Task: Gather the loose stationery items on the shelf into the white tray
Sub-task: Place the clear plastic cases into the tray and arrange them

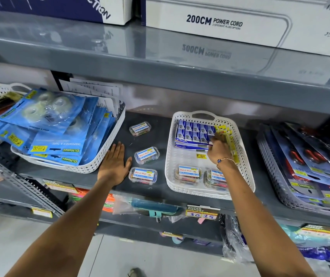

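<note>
Your right hand [218, 150] pinches yellow packs [230, 140] in the white tray [170, 156]; left hand [114, 166] flat, empty; take the light, rigid clear boxes [146, 155] by their sides.

"200CM POWER CORD" on white box [240, 23]; "Maruti Mart" on clear boxes [143, 175]; "D'Homes" on blue packs [56, 144].

Both forearms are bare, with no sleeves showing. The right wrist wears a thin gold chain bracelet [225, 161]. It carries one small blue bead.
</note>
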Motion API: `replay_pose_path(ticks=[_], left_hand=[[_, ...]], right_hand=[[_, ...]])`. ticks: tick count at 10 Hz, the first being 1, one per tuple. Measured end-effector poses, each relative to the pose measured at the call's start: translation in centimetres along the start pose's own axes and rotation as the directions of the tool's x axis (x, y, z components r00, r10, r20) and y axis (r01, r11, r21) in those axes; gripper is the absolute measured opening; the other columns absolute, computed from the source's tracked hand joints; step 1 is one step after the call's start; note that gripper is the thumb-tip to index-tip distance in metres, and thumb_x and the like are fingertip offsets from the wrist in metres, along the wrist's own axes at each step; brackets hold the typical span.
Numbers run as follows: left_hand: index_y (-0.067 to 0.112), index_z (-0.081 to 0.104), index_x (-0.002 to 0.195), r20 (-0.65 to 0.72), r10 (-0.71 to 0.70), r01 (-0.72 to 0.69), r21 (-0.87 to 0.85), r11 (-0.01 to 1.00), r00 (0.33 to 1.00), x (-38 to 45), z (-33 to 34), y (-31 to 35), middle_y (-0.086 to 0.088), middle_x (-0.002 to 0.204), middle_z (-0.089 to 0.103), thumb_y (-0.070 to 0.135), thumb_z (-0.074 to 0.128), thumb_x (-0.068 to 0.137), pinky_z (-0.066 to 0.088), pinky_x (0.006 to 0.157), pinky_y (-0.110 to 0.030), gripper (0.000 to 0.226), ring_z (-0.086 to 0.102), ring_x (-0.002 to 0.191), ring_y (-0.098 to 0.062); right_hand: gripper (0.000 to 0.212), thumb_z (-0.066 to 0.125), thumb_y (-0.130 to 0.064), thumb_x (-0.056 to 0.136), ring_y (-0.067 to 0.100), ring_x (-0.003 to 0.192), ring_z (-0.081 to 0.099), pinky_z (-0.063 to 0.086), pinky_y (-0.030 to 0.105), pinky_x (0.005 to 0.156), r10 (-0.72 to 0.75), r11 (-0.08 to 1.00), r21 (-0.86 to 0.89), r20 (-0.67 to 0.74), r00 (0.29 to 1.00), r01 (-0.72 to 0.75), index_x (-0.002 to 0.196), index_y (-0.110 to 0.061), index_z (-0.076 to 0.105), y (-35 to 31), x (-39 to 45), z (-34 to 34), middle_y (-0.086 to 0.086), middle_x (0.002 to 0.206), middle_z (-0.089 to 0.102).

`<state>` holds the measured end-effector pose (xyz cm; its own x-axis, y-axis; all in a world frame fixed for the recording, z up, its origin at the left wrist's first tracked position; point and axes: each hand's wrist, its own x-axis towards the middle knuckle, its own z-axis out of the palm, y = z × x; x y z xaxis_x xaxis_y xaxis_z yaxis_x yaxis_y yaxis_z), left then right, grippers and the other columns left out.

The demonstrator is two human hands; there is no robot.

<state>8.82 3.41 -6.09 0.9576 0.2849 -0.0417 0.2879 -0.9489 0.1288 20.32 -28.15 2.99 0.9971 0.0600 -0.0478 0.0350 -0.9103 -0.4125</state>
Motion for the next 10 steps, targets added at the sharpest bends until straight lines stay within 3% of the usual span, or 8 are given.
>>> replay_pose_path(ticks=[1,2,4,7,9,10], left_hand=[[0.01,-0.004,0.15,0.003,-0.001,0.001,-0.002,1.0,1.0,0.1,-0.1,0.0,-0.005,0.161,-0.005,0.048,0.015,0.098,0.0,0.121,-0.033,0.067,-0.006,0.148,-0.018],[0.01,-0.005,0.15,0.004,0.0,0.0,0.011,1.0,1.0,-0.1,0.0,-0.1,-0.005,0.161,-0.006,0.048,0.014,0.098,0.0,0.121,-0.033,0.068,-0.007,0.148,-0.018],[0.009,-0.004,0.15,0.0,0.005,-0.005,0.012,1.0,1.0,-0.1,0.0,-0.1,-0.006,0.161,-0.005,0.048,0.014,0.098,0.0,0.121,-0.033,0.067,-0.007,0.148,-0.018],[0.01,-0.004,0.151,-0.007,0.005,-0.005,0.005,1.0,1.0,-0.1,0.1,-0.2,-0.006,0.161,-0.004,0.049,0.014,0.098,0.001,0.121,-0.034,0.068,-0.006,0.148,-0.019],[0.01,-0.004,0.151,-0.015,0.008,-0.008,0.009,1.0,1.0,0.0,0.1,-0.2,-0.006,0.161,-0.004,0.049,0.014,0.098,0.0,0.121,-0.034,0.068,-0.006,0.148,-0.019],[0.01,-0.004,0.151,-0.005,0.008,-0.008,0.004,1.0,1.0,-0.1,0.2,-0.2,-0.006,0.161,-0.004,0.049,0.014,0.098,0.001,0.122,-0.035,0.068,-0.005,0.148,-0.019]], right_hand=[[0.056,0.044,-0.001,0.09,0.035,0.145,0.017,0.025,0.044,0.118,-0.033,0.992,-0.115,0.11,0.993,0.045,0.144,-0.006,0.03,0.2,0.4,0.6,0.012,0.154,0.029],[0.069,0.042,-0.004,0.09,0.03,0.148,-0.009,0.007,0.048,0.121,-0.021,0.972,-0.228,0.168,0.986,0.06,0.151,-0.012,0.009,0.3,0.8,0.9,0.004,0.161,0.0],[0.068,0.041,-0.004,0.09,0.028,0.148,-0.008,0.0,0.044,0.122,-0.044,0.959,-0.273,0.112,0.993,0.073,0.15,-0.007,0.008,-0.3,0.0,0.9,0.008,0.161,0.002],[0.069,0.043,-0.002,0.09,0.03,0.148,-0.001,0.014,0.039,0.12,0.006,0.984,-0.179,0.102,0.995,0.012,0.15,-0.003,0.009,-1.5,-0.8,0.8,0.009,0.16,0.004],[0.075,0.046,-0.009,0.087,0.021,0.149,-0.004,-0.002,0.049,0.121,-0.109,0.932,-0.34,0.079,0.991,0.129,0.151,-0.015,0.007,-1.3,-0.3,1.8,0.0,0.161,0.001],[0.071,0.046,-0.011,0.088,0.017,0.149,-0.001,-0.006,0.053,0.119,-0.071,0.924,-0.366,0.124,0.99,0.112,0.15,-0.016,0.012,-1.5,-0.5,2.3,-0.002,0.161,0.005]])
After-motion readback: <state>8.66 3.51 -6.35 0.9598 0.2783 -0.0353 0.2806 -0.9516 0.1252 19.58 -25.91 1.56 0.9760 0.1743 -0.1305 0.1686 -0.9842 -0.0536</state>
